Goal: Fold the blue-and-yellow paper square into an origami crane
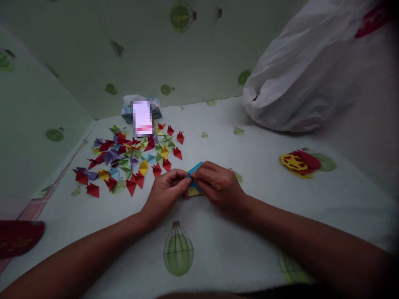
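Observation:
Between my two hands is a small piece of blue paper [195, 169], folded, pinched from both sides. My left hand [168, 187] grips its left side between thumb and fingers. My right hand [220, 182] is closed on its right side, with the fingertips close to my left thumb. Under the blue paper and my fingers lies something flat and yellow [195, 191], mostly covered. Beyond my left hand, many small folded paper pieces [131, 162] in red, purple, green, yellow and blue are spread in a loose pile.
A lit phone [142, 117] leans against a tissue box [126, 113] behind the pile. At the back right bulges a white plastic bag [299, 87]. Red and yellow cut-out pieces [299, 162] lie to the right. A dark red object [20, 238] sits at the left edge.

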Available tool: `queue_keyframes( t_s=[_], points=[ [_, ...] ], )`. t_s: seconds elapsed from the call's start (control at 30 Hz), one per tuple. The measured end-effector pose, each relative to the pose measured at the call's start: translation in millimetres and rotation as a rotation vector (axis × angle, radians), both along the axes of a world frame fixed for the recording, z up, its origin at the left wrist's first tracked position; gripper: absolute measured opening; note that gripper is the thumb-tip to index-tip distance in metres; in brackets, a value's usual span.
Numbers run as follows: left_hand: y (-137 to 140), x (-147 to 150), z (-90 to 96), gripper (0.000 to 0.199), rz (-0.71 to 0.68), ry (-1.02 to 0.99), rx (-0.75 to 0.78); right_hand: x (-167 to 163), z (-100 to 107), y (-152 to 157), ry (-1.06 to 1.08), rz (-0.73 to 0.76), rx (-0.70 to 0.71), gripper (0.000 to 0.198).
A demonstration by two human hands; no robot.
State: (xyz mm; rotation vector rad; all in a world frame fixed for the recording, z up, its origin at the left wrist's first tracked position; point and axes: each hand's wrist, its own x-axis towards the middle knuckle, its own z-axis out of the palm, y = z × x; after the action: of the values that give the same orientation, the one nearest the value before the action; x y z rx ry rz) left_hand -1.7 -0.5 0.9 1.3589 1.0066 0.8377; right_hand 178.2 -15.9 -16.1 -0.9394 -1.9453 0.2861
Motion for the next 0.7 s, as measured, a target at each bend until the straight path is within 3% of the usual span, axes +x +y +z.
queue_keyframes(
  t_s=[0.3,0.47,0.7],
  points=[
    [-1.2,-2.3,-2.6,0.017,-0.008,-0.023,0.025,-0.9,2.0,-1.1,0.079,0.019,-0.041,0.016],
    [-1.8,-0.2,0.8,0.016,0.061,0.051,0.102,-2.2,1.9,-1.2,0.127,0.03,-0.107,0.013],
    [-2.6,0.9,2.3,0.017,0.064,0.095,0.129,-1.6,-0.2,0.8,0.045,0.047,0.022,0.013]
  ],
)
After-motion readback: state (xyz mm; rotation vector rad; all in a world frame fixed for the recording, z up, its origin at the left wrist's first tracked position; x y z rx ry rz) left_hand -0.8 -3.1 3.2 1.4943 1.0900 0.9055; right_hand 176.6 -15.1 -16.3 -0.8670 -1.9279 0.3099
